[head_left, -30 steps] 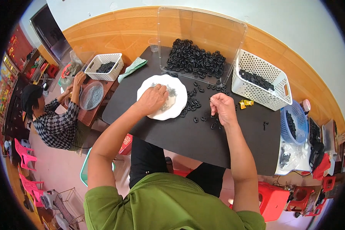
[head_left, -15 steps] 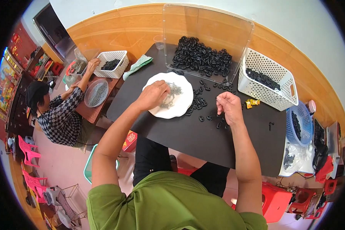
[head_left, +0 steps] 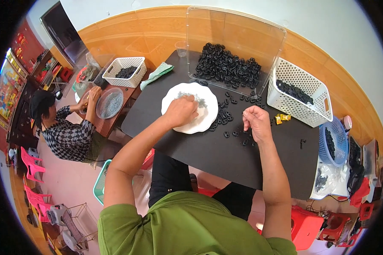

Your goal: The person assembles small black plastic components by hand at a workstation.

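Rings (head_left: 225,115) litter table (head_left: 259,161) between plate (head_left: 208,121) and basket (head_left: 300,95).

A black table (head_left: 225,157) is seen, with a white plate (head_left: 208,121) and black rings (head_left: 227,68) on it. The basket (head_left: 300,83) is white, a smaller basket (head_left: 337,138) is blue. A green shirt (head_left: 191,229) is worn; a black-and-white checked top (head_left: 70,138) is worn by another person. Pink chairs (head_left: 30,163) are seen.

i see it all through one head camera, a wide fisheye looking steeply down from just above the black table (head_left: 225,157). it sits close over both forearms, which enter from the lower edge. straight edges bow toward the dark round rim.
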A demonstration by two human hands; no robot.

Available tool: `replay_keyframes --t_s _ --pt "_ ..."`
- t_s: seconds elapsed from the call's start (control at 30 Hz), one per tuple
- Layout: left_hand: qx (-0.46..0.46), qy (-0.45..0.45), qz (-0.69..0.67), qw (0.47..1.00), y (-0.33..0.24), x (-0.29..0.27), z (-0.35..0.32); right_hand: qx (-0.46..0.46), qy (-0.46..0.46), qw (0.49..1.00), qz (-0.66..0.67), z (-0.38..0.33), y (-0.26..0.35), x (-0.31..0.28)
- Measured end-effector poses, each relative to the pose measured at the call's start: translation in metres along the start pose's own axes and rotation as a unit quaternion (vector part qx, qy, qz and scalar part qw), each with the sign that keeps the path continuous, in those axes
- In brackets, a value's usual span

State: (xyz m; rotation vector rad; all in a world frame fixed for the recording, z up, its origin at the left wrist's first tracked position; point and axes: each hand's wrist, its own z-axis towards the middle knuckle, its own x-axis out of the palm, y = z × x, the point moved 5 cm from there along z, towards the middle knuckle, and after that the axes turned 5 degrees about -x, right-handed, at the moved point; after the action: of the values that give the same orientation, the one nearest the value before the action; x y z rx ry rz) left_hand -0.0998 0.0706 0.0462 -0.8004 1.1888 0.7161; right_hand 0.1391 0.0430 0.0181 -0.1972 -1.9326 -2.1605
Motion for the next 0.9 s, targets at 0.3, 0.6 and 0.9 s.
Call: replay_keyframes --t_s 0.3,0.6,0.9 --pt "-0.050 -0.021 0.071 0.996 -0.001 0.014 0.007 -0.007 0.007 1.000 0.004 0.000 0.000 0.001" --pt "-0.164 -0.101 -0.565 0.802 -0.045 0.006 0.016 0.000 0.024 0.999 -0.023 -0.001 0.000 0.008" --pt "-0.145 -0.048 -0.810 0.567 -0.095 0.064 0.026 -0.042 0.017 0.999 -0.015 -0.004 0.010 0.013"
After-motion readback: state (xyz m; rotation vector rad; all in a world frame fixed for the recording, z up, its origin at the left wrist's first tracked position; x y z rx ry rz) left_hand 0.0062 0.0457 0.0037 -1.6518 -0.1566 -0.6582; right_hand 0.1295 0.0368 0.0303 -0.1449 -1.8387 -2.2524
